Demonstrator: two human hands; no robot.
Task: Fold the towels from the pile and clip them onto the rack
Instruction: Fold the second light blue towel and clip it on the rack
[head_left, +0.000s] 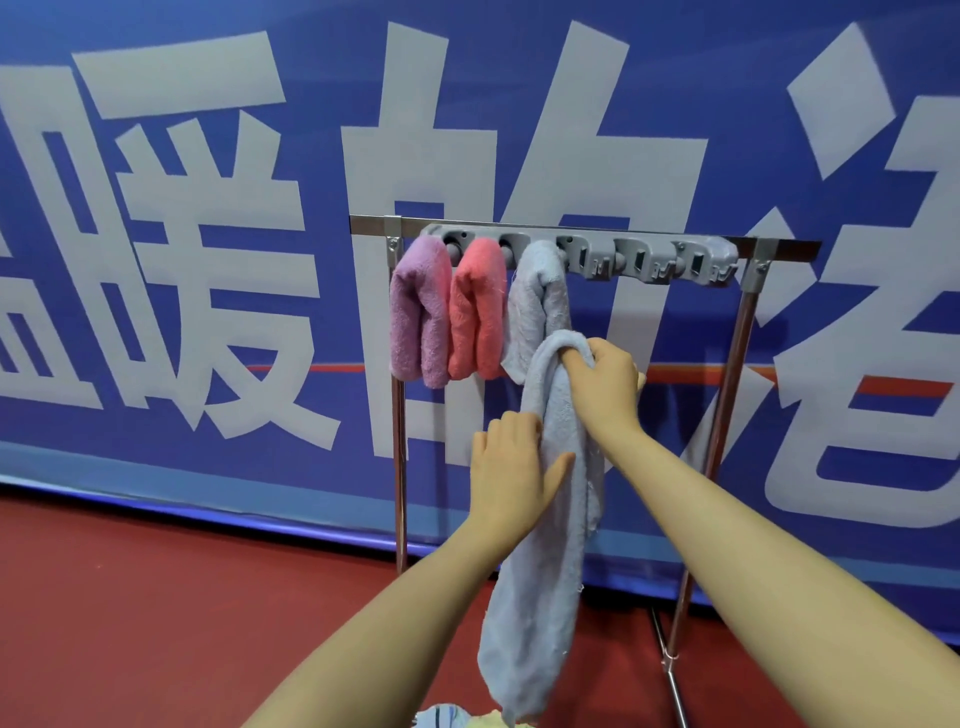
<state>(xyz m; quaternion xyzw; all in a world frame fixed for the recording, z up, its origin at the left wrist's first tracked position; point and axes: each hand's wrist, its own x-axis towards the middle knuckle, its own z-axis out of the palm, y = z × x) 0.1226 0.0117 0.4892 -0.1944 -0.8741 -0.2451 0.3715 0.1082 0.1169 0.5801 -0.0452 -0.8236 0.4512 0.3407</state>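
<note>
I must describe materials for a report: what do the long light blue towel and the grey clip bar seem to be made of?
Long light blue towel: likely soft terry or microfibre cloth; fuzzy, matte nap, limp drape. Grey clip bar: probably moulded plastic; uniform dull grey, rounded moulded shapes.

Steel rack (727, 358) with 3 clipped towels (475, 312) on red floor (156, 597)

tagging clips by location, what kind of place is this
Probably an indoor sports hall or event space, not a home: a red floor, a big blue banner with huge white characters as backdrop, and a freestanding metal rack set up on it.
</note>
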